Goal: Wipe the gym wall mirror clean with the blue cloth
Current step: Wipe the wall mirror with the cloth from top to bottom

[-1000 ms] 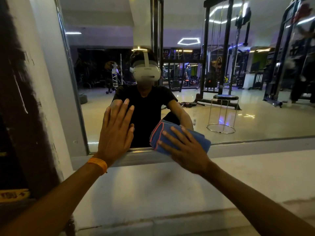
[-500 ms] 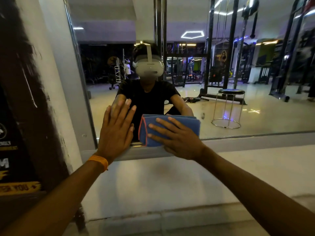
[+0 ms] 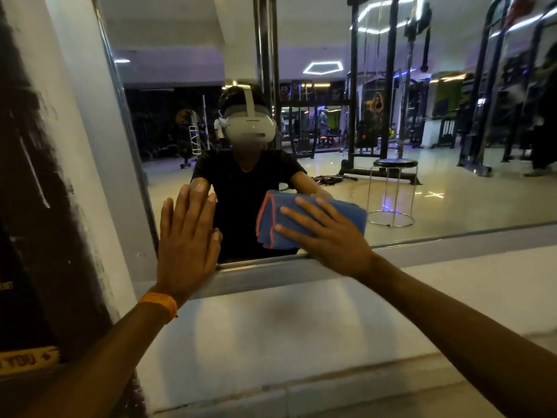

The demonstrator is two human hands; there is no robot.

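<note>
A large frameless-looking gym wall mirror with a thin metal edge strip point(image 3: 452, 194) fills most of the view, reflecting a glossy floor, black weight racks and a person in a black shirt wearing a white headset. Below it runs a broad, pale, smooth wall ledge point(image 3: 301, 333), and to its left stands a white wall column with a dark brown painted panel point(image 3: 33, 206), which carries a yellow lettered strip point(image 3: 27, 359) low down. In the reflection, right of the person, stands a round black-seated stool on chrome legs point(image 3: 393, 191). The folded blue cloth with red stitched edging point(image 3: 346, 211) lies flat against the glass near the mirror's bottom edge, slightly left of centre. The right hand point(image 3: 334, 236) presses it to the mirror with straight, spread fingers laid across it, the heel of the hand just over the lower edge strip. Just beside the cloth, but apart from it, the left hand point(image 3: 187, 239) is flat against the glass near the mirror's lower left corner, fingers straight and together, holding nothing. An orange band point(image 3: 158, 304) circles the left wrist.
</note>
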